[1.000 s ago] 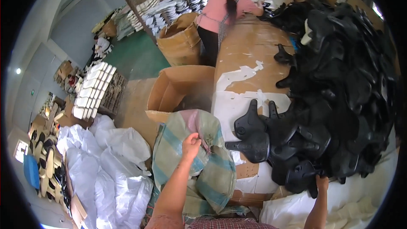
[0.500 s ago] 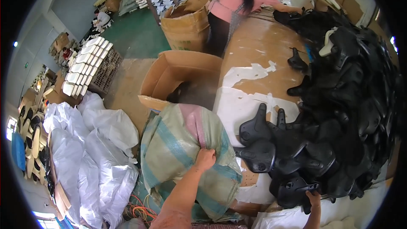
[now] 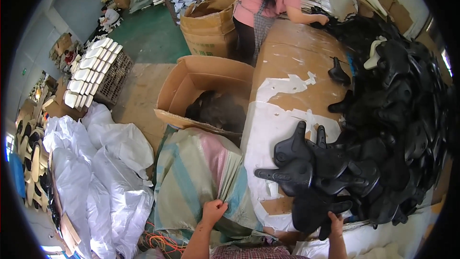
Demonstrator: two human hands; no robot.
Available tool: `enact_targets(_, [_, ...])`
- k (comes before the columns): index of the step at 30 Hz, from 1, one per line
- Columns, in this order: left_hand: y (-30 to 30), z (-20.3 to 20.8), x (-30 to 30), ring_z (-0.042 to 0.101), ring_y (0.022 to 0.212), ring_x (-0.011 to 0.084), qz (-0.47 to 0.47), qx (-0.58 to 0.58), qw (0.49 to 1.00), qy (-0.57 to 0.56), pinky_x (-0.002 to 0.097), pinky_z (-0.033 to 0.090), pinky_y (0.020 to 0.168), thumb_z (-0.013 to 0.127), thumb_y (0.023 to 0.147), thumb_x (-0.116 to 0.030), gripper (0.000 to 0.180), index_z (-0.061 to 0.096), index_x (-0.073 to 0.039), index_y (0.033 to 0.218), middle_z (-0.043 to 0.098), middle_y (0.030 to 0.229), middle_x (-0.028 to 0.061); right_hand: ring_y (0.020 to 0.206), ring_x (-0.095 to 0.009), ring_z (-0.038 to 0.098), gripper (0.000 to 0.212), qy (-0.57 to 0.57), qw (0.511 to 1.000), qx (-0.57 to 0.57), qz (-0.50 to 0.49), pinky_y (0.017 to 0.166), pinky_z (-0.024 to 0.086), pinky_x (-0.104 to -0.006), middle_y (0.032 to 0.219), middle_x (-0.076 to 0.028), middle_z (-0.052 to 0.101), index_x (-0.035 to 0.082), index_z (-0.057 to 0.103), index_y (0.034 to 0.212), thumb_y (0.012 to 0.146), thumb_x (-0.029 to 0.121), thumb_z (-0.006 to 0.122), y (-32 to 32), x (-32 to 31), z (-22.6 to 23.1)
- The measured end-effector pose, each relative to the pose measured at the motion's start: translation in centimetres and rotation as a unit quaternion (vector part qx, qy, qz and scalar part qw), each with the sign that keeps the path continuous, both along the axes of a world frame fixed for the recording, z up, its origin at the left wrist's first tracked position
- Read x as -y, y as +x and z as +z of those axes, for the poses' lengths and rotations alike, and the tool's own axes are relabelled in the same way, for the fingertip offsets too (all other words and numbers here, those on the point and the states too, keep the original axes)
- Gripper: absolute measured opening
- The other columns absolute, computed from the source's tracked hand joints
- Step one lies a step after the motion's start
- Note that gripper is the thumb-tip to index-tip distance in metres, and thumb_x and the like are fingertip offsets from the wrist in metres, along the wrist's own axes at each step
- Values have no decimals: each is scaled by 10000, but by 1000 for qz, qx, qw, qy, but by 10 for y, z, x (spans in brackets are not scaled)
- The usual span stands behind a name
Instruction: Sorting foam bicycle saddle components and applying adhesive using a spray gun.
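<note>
My left hand (image 3: 213,212) is closed on a fold of a green woven sack (image 3: 184,172) with blue and pink stripes. The sack bulges in front of me. To the right, my right hand (image 3: 336,224) grips the near edge of a black bicycle-saddle-shaped piece (image 3: 311,209), its thumb on top and its other fingers mostly hidden. That piece lies at the near end of a large heap of similar black pieces (image 3: 397,110). The heap covers the right side of a cardboard-topped table (image 3: 297,43).
Beyond the sack stands an open cardboard box (image 3: 165,93) with dark items inside. White plastic sacks (image 3: 115,177) lie at left. Farther off are pale stacked pieces (image 3: 91,76) and a tall carton (image 3: 211,29). A co-worker (image 3: 268,0) reaches over the table's far end.
My left hand has pulled the sack's fold nearer and leftward, baring more of the box's contents. My right hand has moved left, shifting the black piece with it. The co-worker's arm has drawn back.
</note>
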State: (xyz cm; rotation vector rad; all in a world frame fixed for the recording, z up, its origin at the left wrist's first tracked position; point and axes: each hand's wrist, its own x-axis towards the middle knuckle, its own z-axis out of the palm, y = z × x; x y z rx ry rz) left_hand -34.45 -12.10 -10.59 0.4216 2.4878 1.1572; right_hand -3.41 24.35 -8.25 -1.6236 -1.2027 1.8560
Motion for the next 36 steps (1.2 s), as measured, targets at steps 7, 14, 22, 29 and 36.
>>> enact_targets(7, [-9,-6,-6,487,449,245,6,45,999,19,346,405,472,687,739,-188,270,535,1,620,499,534,141,915,-228,594,358,-25,980,-187,-69,789,501,-347,1041,-92,599,7,540,1116,778,57,648,-174,36,-28])
enact_targets(14, [-8,-13,-19,380,452,122,15,47,998,51,316,359,450,684,763,-173,297,508,7,607,442,493,96,920,-270,614,380,-182,962,-202,2,778,536,-414,1063,-109,599,25,516,1133,789,81,668,-399,2,-17])
enact_targets(22, [-13,-15,-23,550,541,246,-14,52,998,35,353,435,530,673,772,-257,267,585,-21,684,551,593,119,1151,-363,475,750,-135,849,-308,407,957,419,-428,1344,-214,360,40,248,1384,866,510,521,-500,58,99])
enact_targets(29, [-32,-23,-52,588,635,247,-90,125,988,16,344,459,595,650,780,-306,263,649,-45,810,619,698,105,1004,-355,561,492,-183,776,-600,65,870,477,-439,1226,-196,470,69,411,1166,906,486,425,-457,1,192])
enact_targets(36, [-29,-46,-51,581,823,286,-245,-96,957,-122,394,431,778,639,730,-351,278,687,-123,882,657,841,75,828,-233,602,443,-176,708,-634,256,739,496,-336,1020,-185,605,9,493,1163,878,348,501,-465,38,252])
